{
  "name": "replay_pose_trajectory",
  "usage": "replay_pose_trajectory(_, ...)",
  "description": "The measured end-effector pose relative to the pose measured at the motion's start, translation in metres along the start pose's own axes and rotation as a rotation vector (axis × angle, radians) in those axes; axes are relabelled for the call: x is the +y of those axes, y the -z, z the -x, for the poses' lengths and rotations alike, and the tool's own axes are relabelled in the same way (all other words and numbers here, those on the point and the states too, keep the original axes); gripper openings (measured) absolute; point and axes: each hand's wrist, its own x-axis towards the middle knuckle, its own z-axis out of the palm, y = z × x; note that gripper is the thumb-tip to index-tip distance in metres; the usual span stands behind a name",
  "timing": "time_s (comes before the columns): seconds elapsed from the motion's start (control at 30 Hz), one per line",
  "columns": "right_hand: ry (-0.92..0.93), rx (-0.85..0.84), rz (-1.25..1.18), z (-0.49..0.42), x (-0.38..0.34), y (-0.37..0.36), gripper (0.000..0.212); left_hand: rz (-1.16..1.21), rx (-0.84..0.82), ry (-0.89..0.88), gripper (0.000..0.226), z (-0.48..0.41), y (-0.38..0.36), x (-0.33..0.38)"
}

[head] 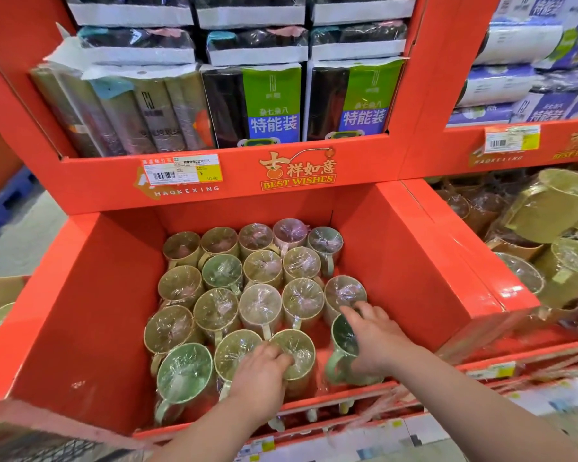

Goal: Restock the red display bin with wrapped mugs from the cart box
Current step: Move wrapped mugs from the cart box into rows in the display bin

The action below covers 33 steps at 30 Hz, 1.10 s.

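nearest you, both forearms reach over the low front lip of the bin (80, 328). your left hand (261, 375) has its fingers curled down on the wrapped top of a beige mug (301, 345) in the front row, clamped on it. your right hand (377, 338) lies over a tilted green mug (342, 338), fingers spread and fairly straight, not closed round it. you look to be seating these two, so next stand the green mug upright and let go. bare floor lies to its right and along the left wall, so fill there. further in, the other mugs (261, 305) stand packed in rows to the back wall. the box (0, 291) shows only at the left edge.
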Motion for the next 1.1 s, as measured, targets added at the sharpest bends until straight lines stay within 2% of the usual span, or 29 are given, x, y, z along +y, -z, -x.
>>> replay_pose_trajectory(0.07, 0.065, -0.023, 0.044, -0.004, 0.0, -0.003, 0.098, 0.014, -0.008, 0.014, 0.047, 0.0, -0.001, 0.0)
replay_pose_trajectory(0.37, 0.233, -0.133, -0.207, -0.015, 0.004, -0.012, 0.102, 0.064, 0.0, 0.028, 0.048, -0.001, -0.005, 0.0)
replay_pose_trajectory(0.63, 0.182, -0.03, 0.123, -0.025, 0.002, -0.036, 0.098, 0.089, 0.005, 0.031, 0.047, -0.001, -0.006, 0.0)
replay_pose_trajectory(0.8, 0.15, 0.022, 0.153, -0.025, -0.004, -0.047, 0.096, 0.067, 0.006, 0.04, 0.045, -0.001, -0.007, 0.001)
replay_pose_trajectory(1.1, 0.158, -0.053, 0.106, -0.023, -0.003, -0.043, 0.098, 0.011, -0.02, 0.08, 0.046, -0.001, -0.004, 0.007)
